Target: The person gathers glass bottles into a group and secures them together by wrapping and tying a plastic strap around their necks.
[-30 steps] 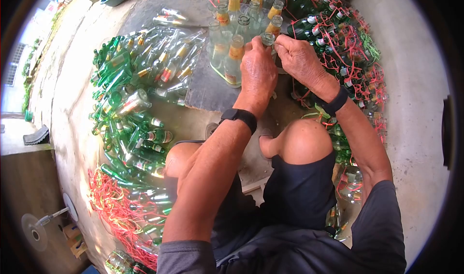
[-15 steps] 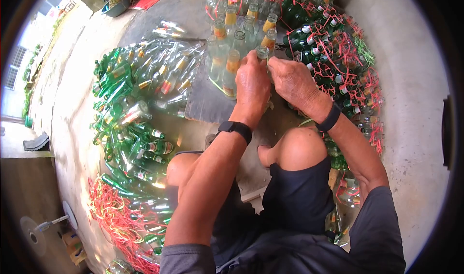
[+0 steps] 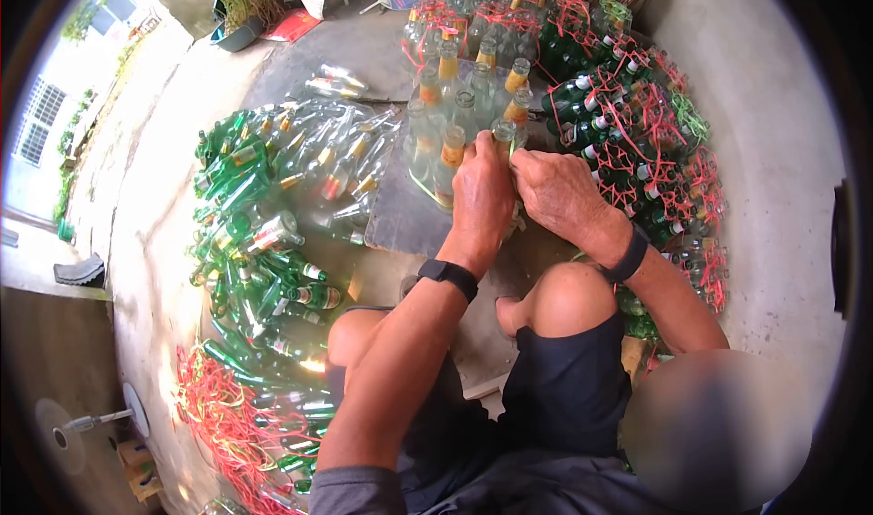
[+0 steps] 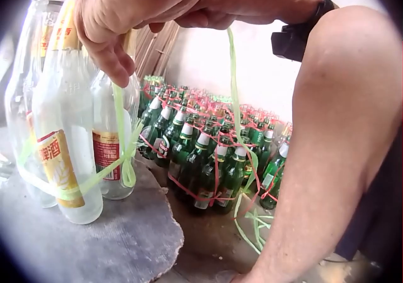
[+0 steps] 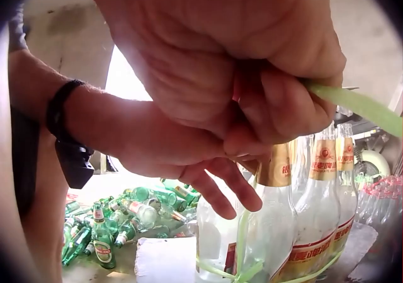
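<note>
A cluster of clear glass bottles (image 3: 453,154) with yellow neck labels stands upright on a dark board (image 3: 400,220). Light green plastic strap (image 4: 94,181) circles their lower bodies, with a knot and loops at the near side. My left hand (image 3: 482,192) is at the nearest bottle's neck, its fingers curled round a strap length rising from the knot. Close beside it, my right hand (image 3: 559,192) grips the strap too; a green end (image 5: 359,106) emerges from its fist. In the left wrist view a strap tail (image 4: 234,75) hangs from the right hand.
Green bottles (image 3: 627,142) bound with red strap crowd the right side. Loose green and clear bottles (image 3: 273,215) lie heaped on the left, with tangled red strap (image 3: 223,415) below. My bent knee (image 3: 573,297) is near the right forearm. A fan (image 3: 91,420) stands lower left.
The head view has tilted, so the bottles and board sit lower in it. Both hands stay together at the near bottle's neck. A blurred round patch now covers the right shoulder area.
</note>
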The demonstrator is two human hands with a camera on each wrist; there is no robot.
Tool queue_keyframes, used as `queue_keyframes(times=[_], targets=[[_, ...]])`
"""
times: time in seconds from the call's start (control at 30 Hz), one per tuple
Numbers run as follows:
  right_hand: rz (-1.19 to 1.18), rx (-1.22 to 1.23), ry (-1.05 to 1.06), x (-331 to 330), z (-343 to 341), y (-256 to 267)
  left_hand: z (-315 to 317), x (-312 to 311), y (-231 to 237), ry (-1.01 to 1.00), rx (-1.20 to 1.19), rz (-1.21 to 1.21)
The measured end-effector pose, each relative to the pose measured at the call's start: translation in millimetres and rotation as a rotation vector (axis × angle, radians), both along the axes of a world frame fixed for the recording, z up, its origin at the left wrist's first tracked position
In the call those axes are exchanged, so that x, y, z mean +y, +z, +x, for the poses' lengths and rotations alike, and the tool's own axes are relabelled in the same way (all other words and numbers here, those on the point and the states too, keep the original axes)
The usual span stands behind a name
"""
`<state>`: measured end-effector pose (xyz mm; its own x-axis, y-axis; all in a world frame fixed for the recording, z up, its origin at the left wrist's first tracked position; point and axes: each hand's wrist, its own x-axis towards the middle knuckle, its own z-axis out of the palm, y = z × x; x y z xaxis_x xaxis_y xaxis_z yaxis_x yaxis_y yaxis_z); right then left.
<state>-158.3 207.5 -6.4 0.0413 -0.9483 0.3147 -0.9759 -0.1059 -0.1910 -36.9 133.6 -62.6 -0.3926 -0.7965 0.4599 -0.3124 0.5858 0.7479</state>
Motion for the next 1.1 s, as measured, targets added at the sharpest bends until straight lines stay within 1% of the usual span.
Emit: queue_keyframes(times=[0.1,0.17,0.2,0.4,0.5,0.57,0.7,0.77,0.8,0.87,0.9,1.0,1.03,1.1], targets=[[-0.012,-0.018,0.009,0.5,1.9,2.0,4.7,3.1,3.8,-0.014,-0.059,0.064],[-0.04,-0.006,0.019,0.2,0.8,-1.1,7.4,4.0,2.1,-0.022,-0.038,-0.036],[-0.04,-0.005,0.015,0.6,0.4,0.2,8.4,6.0,4.2,-0.026,-0.037,-0.036],[-0.043,-0.012,0.032,1.5,-1.7,1.7,16.3,15.7,16.2,0.004,-0.025,0.033],[-0.049,-0.026,0.038,1.5,0.7,5.8,22.0,16.4,24.4,-0.007,-0.087,0.061],[-0.047,-0.025,0.05,2.2,1.4,6.7,23.0,15.6,25.4,-0.027,-0.035,-0.023],[-0.075,-0.057,0.064,1.0,1.6,8.5,27.5,13.2,24.1,-0.069,-0.084,-0.03],[-0.065,-0.107,0.077,0.8,-1.7,10.3,28.1,8.9,19.2,-0.075,-0.152,-0.111],[-0.062,-0.108,0.078,0.5,-2.7,11.3,28.8,8.1,20.4,-0.074,-0.154,-0.108],[-0.081,-0.219,0.083,-0.3,-5.3,14.2,29.7,7.3,22.6,-0.091,-0.123,-0.096],[-0.078,-0.22,0.082,-1.3,-7.1,16.4,29.3,6.5,23.2,-0.092,-0.123,-0.093],[0.041,-0.369,0.025,-4.0,-10.6,26.7,29.6,4.4,22.2,-0.093,-0.122,-0.075],[0.049,-0.372,0.021,-6.0,-12.3,27.8,28.7,2.4,20.9,-0.105,-0.1,-0.089],[0.087,-0.508,0.071,-11.5,-19.5,26.0,26.9,-2.1,19.2,-0.128,-0.081,-0.086]])
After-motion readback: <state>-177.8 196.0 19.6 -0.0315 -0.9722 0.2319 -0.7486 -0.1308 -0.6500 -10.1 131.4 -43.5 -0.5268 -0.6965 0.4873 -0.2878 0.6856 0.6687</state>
